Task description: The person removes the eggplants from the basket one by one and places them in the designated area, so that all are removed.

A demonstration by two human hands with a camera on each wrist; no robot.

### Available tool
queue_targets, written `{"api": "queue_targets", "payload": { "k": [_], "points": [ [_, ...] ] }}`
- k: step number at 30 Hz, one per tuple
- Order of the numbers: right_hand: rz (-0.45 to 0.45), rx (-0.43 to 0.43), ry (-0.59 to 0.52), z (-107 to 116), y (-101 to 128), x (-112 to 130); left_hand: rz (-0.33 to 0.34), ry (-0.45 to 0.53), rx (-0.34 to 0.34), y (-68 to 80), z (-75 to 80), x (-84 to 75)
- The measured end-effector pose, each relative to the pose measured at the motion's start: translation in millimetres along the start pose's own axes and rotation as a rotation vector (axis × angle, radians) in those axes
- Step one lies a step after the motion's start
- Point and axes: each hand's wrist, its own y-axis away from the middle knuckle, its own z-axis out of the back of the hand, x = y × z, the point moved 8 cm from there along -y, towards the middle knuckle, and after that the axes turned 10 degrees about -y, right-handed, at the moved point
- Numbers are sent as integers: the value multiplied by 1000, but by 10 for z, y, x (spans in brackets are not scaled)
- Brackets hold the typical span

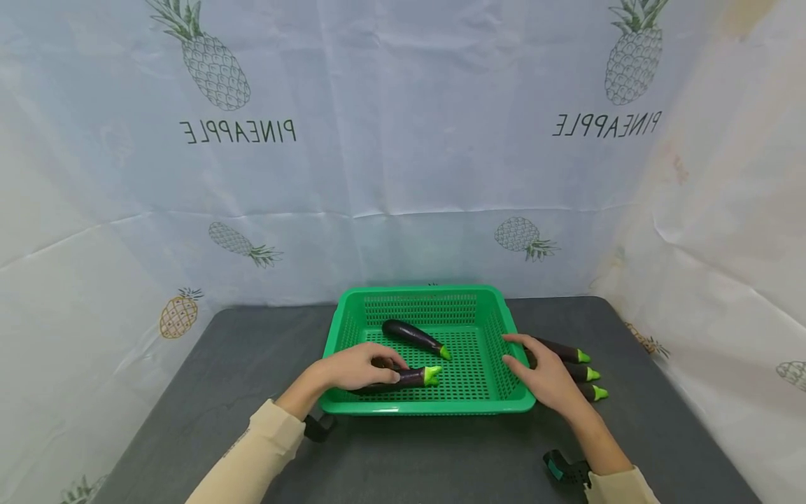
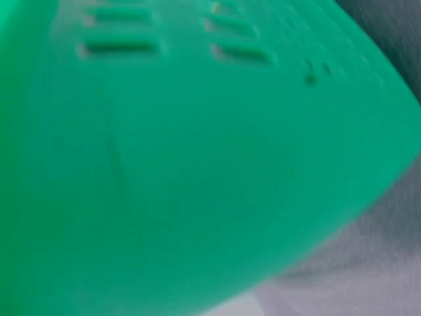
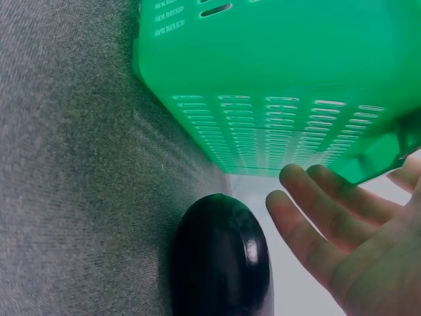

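Two hands (image 1: 359,365), five eggplants (image 1: 415,336), one basket (image 1: 428,294)

Green perforated plastic basket (image 1: 485,404) on dark grey bench (image 1: 189,392), centre. Inside: two dark purple eggplants, one (image 1: 412,335) behind the other (image 1: 403,379). Right of basket: three more eggplants (image 1: 582,372), side by side.

Dark grey table (image 1: 189,392); pineapple-print cloth (image 1: 403,154) hangs behind it

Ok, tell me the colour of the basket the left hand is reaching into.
Bright green basket, clearest in the head view.
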Motion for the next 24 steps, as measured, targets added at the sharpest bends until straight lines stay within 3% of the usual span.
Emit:
{"api": "queue_targets", "payload": {
  "k": [24],
  "points": [
    [-28, 6, 4, 9, -8, -6, -1, -25, -139, 439, 386, -56]
  ]
}}
